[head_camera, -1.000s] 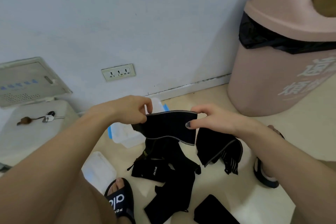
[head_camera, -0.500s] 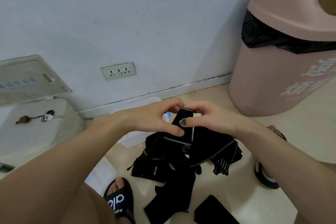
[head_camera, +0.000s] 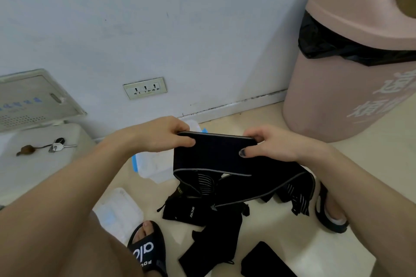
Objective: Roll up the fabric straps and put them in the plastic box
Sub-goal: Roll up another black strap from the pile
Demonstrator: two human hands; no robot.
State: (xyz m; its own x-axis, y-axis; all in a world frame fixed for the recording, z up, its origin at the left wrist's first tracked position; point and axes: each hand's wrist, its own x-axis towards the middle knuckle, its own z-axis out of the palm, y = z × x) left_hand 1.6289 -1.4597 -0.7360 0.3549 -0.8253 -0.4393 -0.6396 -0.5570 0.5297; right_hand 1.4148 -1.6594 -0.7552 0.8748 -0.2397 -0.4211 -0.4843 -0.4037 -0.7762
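Evidently to start a neat roll, the left hand (head_camera: 162, 134) and right hand (head_camera: 272, 145) each pinch an upper corner of the black strap (head_camera: 213, 155), spreading it flat above the plastic box (head_camera: 153, 164); neither has released.

Person: bare arms, slide sandals.
Right hand (head_camera: 273, 146) thumbnail painted dark. Left sandal (head_camera: 147, 251) black with white lettering; right sandal (head_camera: 331, 218) black, pale sole edge.

black grey-edged fabric strap (head_camera: 213, 153) stretched above clear plastic box (head_camera: 153, 164)
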